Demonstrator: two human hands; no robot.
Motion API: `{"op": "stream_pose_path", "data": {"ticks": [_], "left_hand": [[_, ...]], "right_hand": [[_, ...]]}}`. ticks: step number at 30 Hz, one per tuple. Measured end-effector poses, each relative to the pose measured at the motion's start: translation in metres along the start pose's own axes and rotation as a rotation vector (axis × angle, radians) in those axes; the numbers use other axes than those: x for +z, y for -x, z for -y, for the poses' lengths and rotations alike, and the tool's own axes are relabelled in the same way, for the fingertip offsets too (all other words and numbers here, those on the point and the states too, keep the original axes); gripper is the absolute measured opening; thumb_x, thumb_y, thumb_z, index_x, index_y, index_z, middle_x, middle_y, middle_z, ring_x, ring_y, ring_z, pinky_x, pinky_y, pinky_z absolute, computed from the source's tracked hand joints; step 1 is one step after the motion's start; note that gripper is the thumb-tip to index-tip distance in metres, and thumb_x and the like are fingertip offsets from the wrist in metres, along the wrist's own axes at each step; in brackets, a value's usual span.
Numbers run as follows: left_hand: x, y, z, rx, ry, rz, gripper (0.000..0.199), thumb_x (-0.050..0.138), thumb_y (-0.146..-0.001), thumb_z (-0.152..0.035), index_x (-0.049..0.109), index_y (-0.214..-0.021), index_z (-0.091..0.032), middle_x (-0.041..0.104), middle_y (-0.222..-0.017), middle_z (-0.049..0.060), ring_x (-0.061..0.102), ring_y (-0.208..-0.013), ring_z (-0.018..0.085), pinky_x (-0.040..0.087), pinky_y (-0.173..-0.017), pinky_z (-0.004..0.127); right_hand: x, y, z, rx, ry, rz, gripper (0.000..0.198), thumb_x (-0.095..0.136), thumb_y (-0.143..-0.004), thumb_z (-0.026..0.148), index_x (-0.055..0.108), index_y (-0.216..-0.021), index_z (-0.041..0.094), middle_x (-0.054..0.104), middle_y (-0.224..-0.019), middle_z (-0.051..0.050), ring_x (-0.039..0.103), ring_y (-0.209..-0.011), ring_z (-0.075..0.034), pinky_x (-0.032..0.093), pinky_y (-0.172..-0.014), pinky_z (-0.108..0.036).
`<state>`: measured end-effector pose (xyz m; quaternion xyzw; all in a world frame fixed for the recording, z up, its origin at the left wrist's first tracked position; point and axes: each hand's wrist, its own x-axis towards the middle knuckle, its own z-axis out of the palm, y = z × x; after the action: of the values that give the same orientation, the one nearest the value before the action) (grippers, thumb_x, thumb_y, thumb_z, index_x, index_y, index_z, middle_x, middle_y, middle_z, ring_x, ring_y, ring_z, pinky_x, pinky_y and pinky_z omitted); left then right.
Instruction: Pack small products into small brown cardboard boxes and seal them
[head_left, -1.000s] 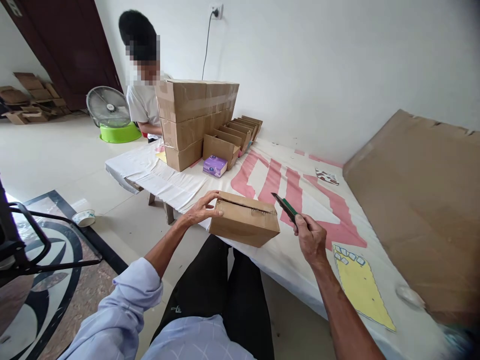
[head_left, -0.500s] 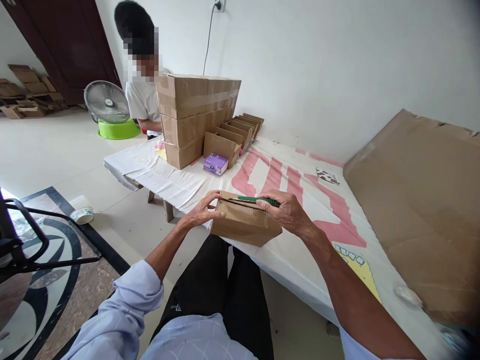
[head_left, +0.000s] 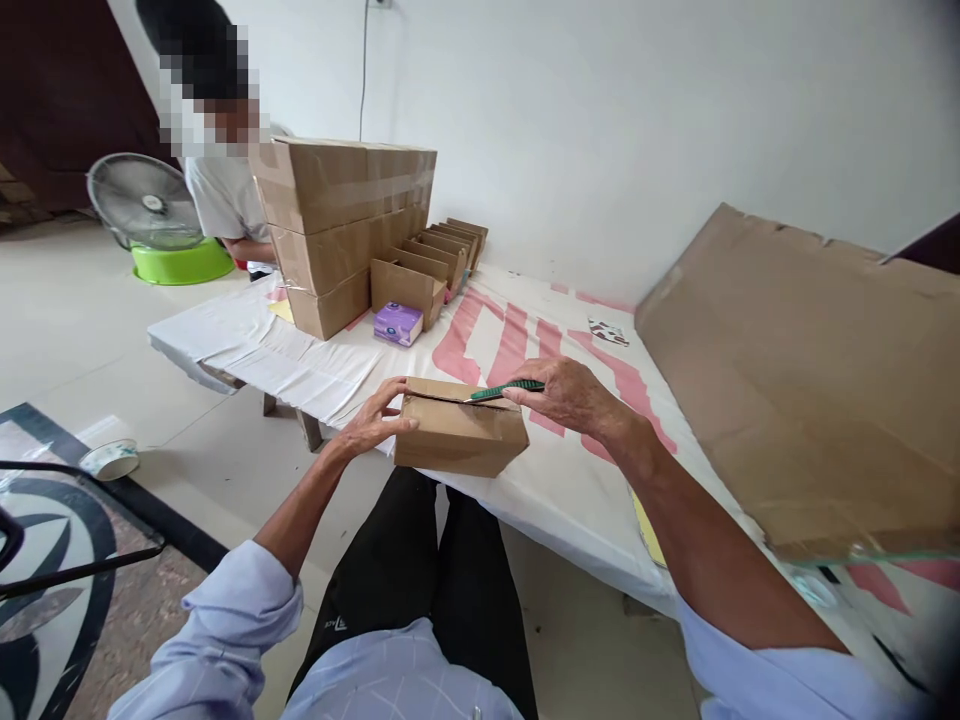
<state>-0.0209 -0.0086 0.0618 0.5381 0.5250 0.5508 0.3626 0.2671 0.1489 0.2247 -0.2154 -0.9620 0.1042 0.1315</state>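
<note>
A small brown cardboard box (head_left: 457, 437) lies at the table's near edge, its top seam partly slit. My left hand (head_left: 373, 420) grips the box's left end, thumb on the near side and fingers on top. In my right hand (head_left: 566, 395) is a green utility knife (head_left: 504, 390), held closed in the fingers. The knife's tip touches the seam near the middle of the box top.
Stacked taped boxes (head_left: 330, 190) stand at the table's far left, beside a row of open boxes (head_left: 409, 285) and a purple tissue pack (head_left: 398, 324). A large cardboard sheet (head_left: 810, 380) leans at right. Behind the stack is another person (head_left: 229, 200), near a fan (head_left: 142, 203).
The knife has moved along the seam toward the right, away from my left hand, and is tilted more. My view has turned right, so everything sits further left.
</note>
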Motion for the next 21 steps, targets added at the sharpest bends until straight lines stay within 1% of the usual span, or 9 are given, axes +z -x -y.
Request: {"op": "stream_pose_path", "data": {"ticks": [2,6,8,12,17,21], "left_hand": [[0.0,0.0,0.0,-0.003,0.002,0.005,0.052,0.087,-0.08,-0.049,0.073,-0.127,-0.029,0.043,-0.168,0.009,0.049,-0.153,0.038,0.056,-0.112,0.046],[-0.001,0.0,-0.003,0.001,-0.02,0.014,0.05,0.085,-0.082,-0.048,0.072,-0.127,-0.028,0.045,-0.166,0.01,0.05,-0.152,0.037,0.058,-0.111,0.046],[-0.002,0.001,-0.005,0.003,-0.032,0.016,0.049,0.084,-0.083,-0.048,0.072,-0.126,-0.028,0.046,-0.165,0.01,0.049,-0.153,0.037,0.058,-0.111,0.045],[-0.001,0.001,-0.007,0.005,-0.042,0.021,0.049,0.084,-0.084,-0.049,0.071,-0.126,-0.027,0.045,-0.164,0.011,0.047,-0.153,0.037,0.058,-0.11,0.045],[0.0,0.0,-0.007,0.017,-0.046,0.022,0.05,0.086,-0.082,-0.052,0.073,-0.123,-0.027,0.049,-0.161,0.01,0.05,-0.151,0.037,0.058,-0.109,0.044],[0.0,0.001,-0.008,0.019,-0.055,0.033,0.049,0.086,-0.083,-0.052,0.073,-0.123,-0.027,0.048,-0.161,0.01,0.05,-0.151,0.037,0.058,-0.111,0.045]], "right_hand": [[-0.009,0.005,-0.009,0.025,0.025,0.015,0.028,0.062,-0.098,0.039,0.088,-0.093,0.029,0.083,-0.092,-0.001,0.069,-0.08,-0.02,0.043,-0.067,-0.033],[-0.023,0.018,-0.033,0.064,0.078,0.013,0.031,0.066,-0.097,0.049,0.086,-0.083,0.029,0.079,-0.077,0.0,0.062,-0.067,-0.017,0.038,-0.06,-0.032],[-0.026,0.026,-0.045,0.074,0.077,0.005,0.032,0.068,-0.096,0.053,0.086,-0.082,0.03,0.079,-0.076,0.0,0.062,-0.067,-0.017,0.037,-0.059,-0.032],[-0.026,0.042,-0.062,0.116,0.041,-0.015,0.032,0.068,-0.096,0.055,0.087,-0.088,0.031,0.08,-0.078,0.0,0.065,-0.07,-0.019,0.039,-0.06,-0.032],[-0.024,0.052,-0.07,0.12,0.0,-0.064,0.034,0.068,-0.096,0.06,0.087,-0.09,0.032,0.078,-0.077,0.0,0.065,-0.073,-0.02,0.041,-0.063,-0.033],[-0.017,0.048,-0.067,0.093,0.006,-0.075,0.033,0.069,-0.096,0.059,0.086,-0.089,0.033,0.079,-0.078,0.0,0.065,-0.074,-0.021,0.04,-0.063,-0.033]]}}
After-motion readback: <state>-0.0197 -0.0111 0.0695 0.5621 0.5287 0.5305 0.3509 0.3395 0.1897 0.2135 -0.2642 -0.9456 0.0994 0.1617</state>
